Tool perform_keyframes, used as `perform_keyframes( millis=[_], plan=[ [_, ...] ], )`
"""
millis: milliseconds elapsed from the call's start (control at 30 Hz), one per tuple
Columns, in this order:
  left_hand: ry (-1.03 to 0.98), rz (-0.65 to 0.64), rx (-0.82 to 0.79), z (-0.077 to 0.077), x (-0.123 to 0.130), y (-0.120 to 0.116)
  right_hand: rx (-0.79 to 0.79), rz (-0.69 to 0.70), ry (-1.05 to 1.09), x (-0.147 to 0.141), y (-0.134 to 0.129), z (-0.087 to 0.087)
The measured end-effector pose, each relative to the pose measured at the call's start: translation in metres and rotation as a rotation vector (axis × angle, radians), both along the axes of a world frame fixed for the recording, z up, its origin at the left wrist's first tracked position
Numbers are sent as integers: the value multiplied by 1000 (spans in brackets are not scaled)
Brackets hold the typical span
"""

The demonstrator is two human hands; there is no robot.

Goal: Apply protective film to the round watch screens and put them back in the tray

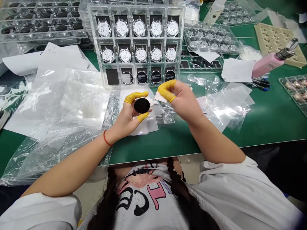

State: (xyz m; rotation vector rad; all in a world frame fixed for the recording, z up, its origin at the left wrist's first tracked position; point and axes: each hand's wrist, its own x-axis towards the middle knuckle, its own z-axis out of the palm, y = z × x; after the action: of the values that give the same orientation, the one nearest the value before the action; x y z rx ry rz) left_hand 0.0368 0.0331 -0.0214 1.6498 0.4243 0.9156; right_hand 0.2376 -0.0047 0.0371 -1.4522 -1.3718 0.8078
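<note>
Inspected black-faced disc [142,105], held face-up in left hand [129,116]

Located disc in front of the body, above green tabletop [172,140]. Observed dark face turned up towards the head camera; cannot assign a long axis to so round an outline. Found left hand pinching the rim between forefinger and thumb, with yellow finger cots [143,117] on both. Found right hand [184,100] near the disc, with forefinger and thumb pressed together on a small white piece [161,97]; cannot tell whether cloth or paper.

Examined clear moulded tray [139,40] beyond the hands; counted five columns, three rows. Noted silver watch backs [140,55] with CE marks in the upper two rows. Noted in the bottom row, from left, a bare black card [112,76], then four round pieces [156,77], mostly dark with white print. Recorded further stacked trays [43,37] at far left, bearing dark ovals. Recorded beige tray [260,35] and smooth pink bottle [267,65] at right; glossy, crumpled plastic sheeting [79,95] at left.
</note>
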Motion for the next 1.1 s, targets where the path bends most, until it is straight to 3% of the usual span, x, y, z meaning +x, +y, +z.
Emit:
perform_keyframes(
  millis=[100, 333, 633, 1100],
  plan=[
    [42, -13, -110, 2, 1, 1, 9, -2, 111, 8, 1, 7],
    [137, -96, -275, 8, 4, 1, -124, 280, 116, -6, -8, 3],
    [120, -98, -274, 9, 6, 0, -198, 206, -25, -8, -6, -1],
    [109, -120, -303, 11, 6, 0, -184, 194, -81, -9, -7, 1]
  ],
)
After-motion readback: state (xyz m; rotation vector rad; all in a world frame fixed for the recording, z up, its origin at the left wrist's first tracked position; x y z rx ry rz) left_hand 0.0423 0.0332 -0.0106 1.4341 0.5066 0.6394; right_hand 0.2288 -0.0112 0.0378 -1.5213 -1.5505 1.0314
